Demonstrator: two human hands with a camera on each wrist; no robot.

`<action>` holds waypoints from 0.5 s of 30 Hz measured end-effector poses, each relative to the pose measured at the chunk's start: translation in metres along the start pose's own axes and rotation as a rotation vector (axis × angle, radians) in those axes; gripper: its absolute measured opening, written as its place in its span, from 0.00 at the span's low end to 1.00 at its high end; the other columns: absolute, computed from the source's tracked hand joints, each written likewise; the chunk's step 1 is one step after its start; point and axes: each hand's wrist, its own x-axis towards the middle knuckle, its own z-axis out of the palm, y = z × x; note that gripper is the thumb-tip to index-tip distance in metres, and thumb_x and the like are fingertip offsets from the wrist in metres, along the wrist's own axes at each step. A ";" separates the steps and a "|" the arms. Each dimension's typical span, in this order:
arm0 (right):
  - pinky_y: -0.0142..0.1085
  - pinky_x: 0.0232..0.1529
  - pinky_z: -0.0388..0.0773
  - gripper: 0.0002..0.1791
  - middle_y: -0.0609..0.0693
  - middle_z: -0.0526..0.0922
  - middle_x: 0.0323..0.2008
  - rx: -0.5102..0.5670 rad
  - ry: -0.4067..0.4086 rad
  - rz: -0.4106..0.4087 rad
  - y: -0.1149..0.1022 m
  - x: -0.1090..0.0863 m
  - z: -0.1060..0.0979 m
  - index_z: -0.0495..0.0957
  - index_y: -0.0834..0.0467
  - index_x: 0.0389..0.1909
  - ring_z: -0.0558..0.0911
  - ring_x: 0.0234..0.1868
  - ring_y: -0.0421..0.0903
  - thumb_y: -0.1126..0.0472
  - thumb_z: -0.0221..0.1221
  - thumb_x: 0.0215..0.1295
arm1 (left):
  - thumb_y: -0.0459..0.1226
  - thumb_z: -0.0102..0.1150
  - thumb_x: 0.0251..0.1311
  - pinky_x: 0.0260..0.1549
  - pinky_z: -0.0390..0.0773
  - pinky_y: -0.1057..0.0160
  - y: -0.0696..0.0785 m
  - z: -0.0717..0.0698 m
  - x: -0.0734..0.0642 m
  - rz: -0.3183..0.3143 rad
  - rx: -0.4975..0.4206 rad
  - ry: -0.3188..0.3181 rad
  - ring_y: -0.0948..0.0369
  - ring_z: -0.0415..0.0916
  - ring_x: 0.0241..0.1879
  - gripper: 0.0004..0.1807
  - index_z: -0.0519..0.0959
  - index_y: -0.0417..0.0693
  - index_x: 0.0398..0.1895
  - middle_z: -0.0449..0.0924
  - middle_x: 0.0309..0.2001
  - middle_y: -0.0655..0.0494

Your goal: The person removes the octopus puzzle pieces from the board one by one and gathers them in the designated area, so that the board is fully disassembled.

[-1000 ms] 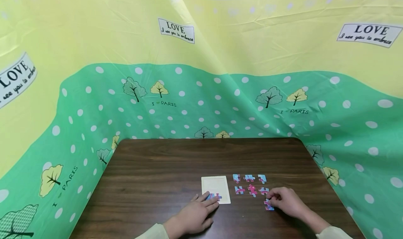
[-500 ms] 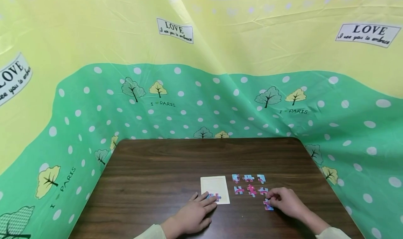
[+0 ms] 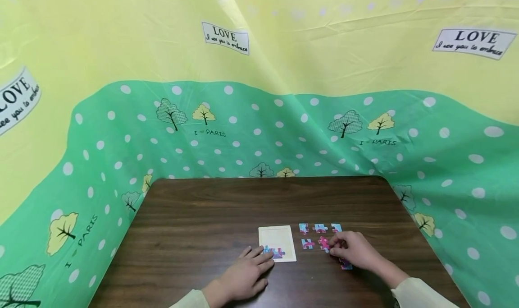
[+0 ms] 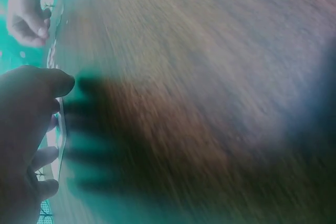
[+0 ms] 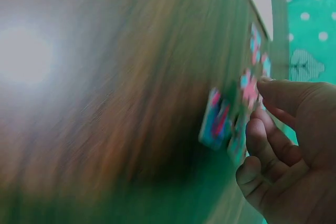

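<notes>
In the head view my left hand [image 3: 246, 273] rests with its fingers spread at the lower left of a cream puzzle tray [image 3: 277, 233]. Joined jigsaw pieces [image 3: 277, 253] lie along the tray's bottom, partly under those fingertips. My right hand [image 3: 358, 250] is over the loose pieces, thumb and forefinger apart beside a pink jigsaw piece [image 3: 324, 243]; whether they touch it is unclear. No piece shows in its grasp. A purple-blue jigsaw piece [image 3: 346, 265] lies partly below that hand. The right wrist view shows the thumb close to the pink piece [image 5: 249, 88].
Other loose jigsaw pieces lie right of the tray: one at its near right [image 3: 307, 244] and several in a back row [image 3: 320, 228]. All rest on a dark wooden table [image 3: 202, 218]. A green and yellow curtain [image 3: 259, 118] surrounds the table's far side and flanks.
My right hand has moved left and slightly away from me, from the purple-blue piece to the pink one. My left hand has slid slightly left, uncovering more of the joined pieces.
</notes>
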 end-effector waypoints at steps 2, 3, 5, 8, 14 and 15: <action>0.30 0.30 0.74 0.05 0.38 0.81 0.29 -0.012 -0.001 -0.032 -0.009 0.009 0.005 0.86 0.51 0.35 0.75 0.30 0.31 0.57 0.71 0.62 | 0.52 0.55 0.71 0.66 0.71 0.38 0.000 0.000 -0.001 -0.009 -0.012 -0.016 0.50 0.66 0.74 0.28 0.75 0.55 0.71 0.68 0.76 0.58; 0.30 0.31 0.74 0.05 0.37 0.80 0.28 -0.020 0.004 -0.052 -0.014 0.014 0.008 0.86 0.51 0.35 0.75 0.30 0.31 0.57 0.72 0.61 | 0.52 0.55 0.71 0.66 0.70 0.38 -0.001 0.000 -0.001 -0.011 -0.018 -0.021 0.50 0.66 0.74 0.28 0.75 0.55 0.71 0.67 0.76 0.58; 0.30 0.31 0.74 0.05 0.36 0.80 0.28 -0.038 0.022 -0.093 -0.024 0.024 0.015 0.86 0.51 0.34 0.75 0.30 0.31 0.57 0.73 0.60 | 0.52 0.55 0.72 0.66 0.70 0.38 -0.001 -0.001 -0.002 -0.015 -0.022 -0.026 0.50 0.66 0.74 0.28 0.74 0.55 0.72 0.67 0.76 0.58; 0.30 0.31 0.73 0.06 0.36 0.79 0.28 -0.056 0.041 -0.152 -0.039 0.039 0.026 0.86 0.52 0.34 0.74 0.30 0.33 0.58 0.74 0.58 | 0.52 0.56 0.71 0.66 0.71 0.38 -0.002 0.000 -0.002 -0.013 -0.014 -0.012 0.50 0.66 0.74 0.28 0.75 0.55 0.71 0.67 0.76 0.57; 0.31 0.33 0.74 0.07 0.38 0.81 0.30 -0.040 0.003 -0.208 -0.067 0.058 0.044 0.86 0.53 0.36 0.77 0.31 0.36 0.59 0.74 0.58 | 0.52 0.58 0.69 0.63 0.73 0.39 -0.002 0.000 -0.003 0.007 0.028 0.019 0.50 0.69 0.72 0.29 0.76 0.55 0.70 0.69 0.74 0.56; 0.31 0.33 0.75 0.08 0.39 0.81 0.30 -0.034 -0.007 -0.212 -0.071 0.061 0.046 0.86 0.53 0.37 0.77 0.31 0.36 0.59 0.74 0.59 | 0.52 0.58 0.69 0.63 0.73 0.39 -0.002 0.000 -0.004 0.011 0.033 0.019 0.50 0.69 0.72 0.29 0.76 0.55 0.70 0.69 0.74 0.56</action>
